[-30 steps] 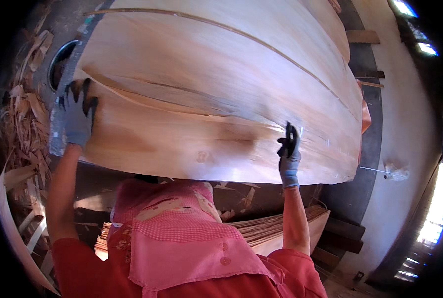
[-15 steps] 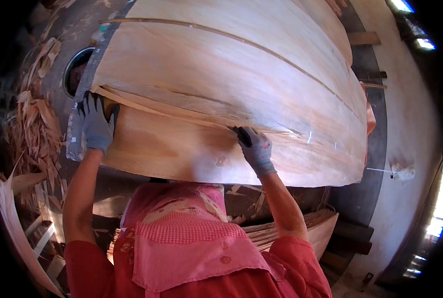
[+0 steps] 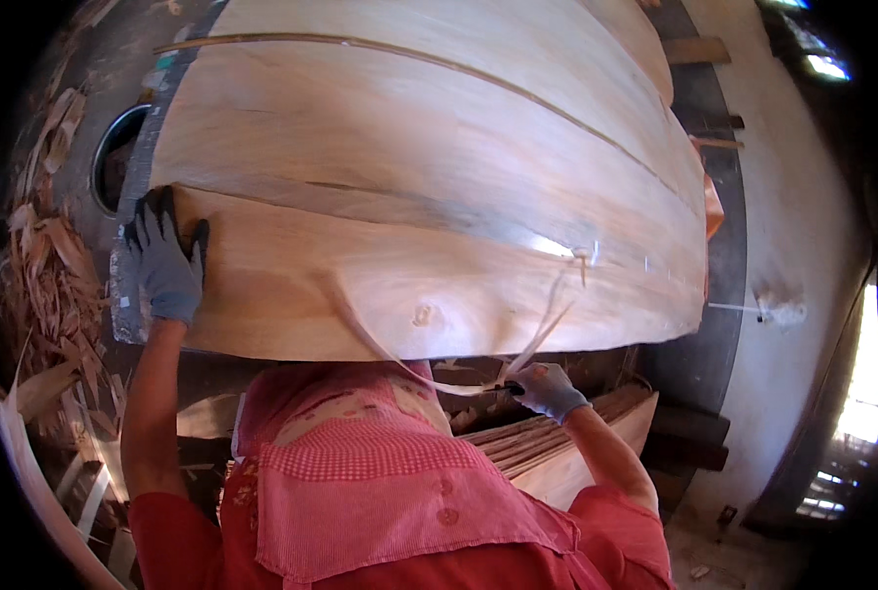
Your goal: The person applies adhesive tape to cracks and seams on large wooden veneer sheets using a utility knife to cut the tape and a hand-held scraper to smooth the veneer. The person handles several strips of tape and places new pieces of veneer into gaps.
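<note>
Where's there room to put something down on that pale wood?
On the pale wood, between the thin stick and the long seam. Another bare patch lies between the left hand and the curled strip. It's crowded near the right hand, which grips that strip, and at the scrap heap.

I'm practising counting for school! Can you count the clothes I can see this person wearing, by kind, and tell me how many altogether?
Grey gloves: 2, one on the left hand, one on the right hand
Pink apron: 1
Red shirt: 1
Total: 4
</note>
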Available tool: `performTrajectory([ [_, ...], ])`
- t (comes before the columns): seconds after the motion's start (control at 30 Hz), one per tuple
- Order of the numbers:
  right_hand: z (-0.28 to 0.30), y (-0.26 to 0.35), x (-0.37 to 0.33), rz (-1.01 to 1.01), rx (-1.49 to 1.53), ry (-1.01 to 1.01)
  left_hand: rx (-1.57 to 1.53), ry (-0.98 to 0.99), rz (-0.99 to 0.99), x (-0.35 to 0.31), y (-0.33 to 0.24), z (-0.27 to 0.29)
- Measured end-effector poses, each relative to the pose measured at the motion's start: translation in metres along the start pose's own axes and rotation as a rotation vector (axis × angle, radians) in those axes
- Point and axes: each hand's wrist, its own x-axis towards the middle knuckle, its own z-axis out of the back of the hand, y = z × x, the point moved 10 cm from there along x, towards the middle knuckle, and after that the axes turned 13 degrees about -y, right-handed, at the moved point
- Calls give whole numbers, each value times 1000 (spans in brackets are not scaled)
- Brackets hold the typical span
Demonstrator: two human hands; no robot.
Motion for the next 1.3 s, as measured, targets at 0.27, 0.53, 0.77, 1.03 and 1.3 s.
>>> performTrajectory([
  [0.27, 152, 116, 166, 41, 1267, -462, 79, 222, 44, 1, -8, -9],
  [0.53, 217, 174, 251, 14, 1016, -667, -36, 138, 75, 2, -7, 7],
  [0.77, 270, 300, 244, 640, 489, -1007, -206, 21, 162, 7, -2, 15],
  [1.03, 240, 363, 310, 704, 114, -1113, -343, -136, 366, 15, 47, 59],
  [1.3, 237, 358, 319, 758, 68, -1111, -992, 648, 908, -202, 114, 97],
])
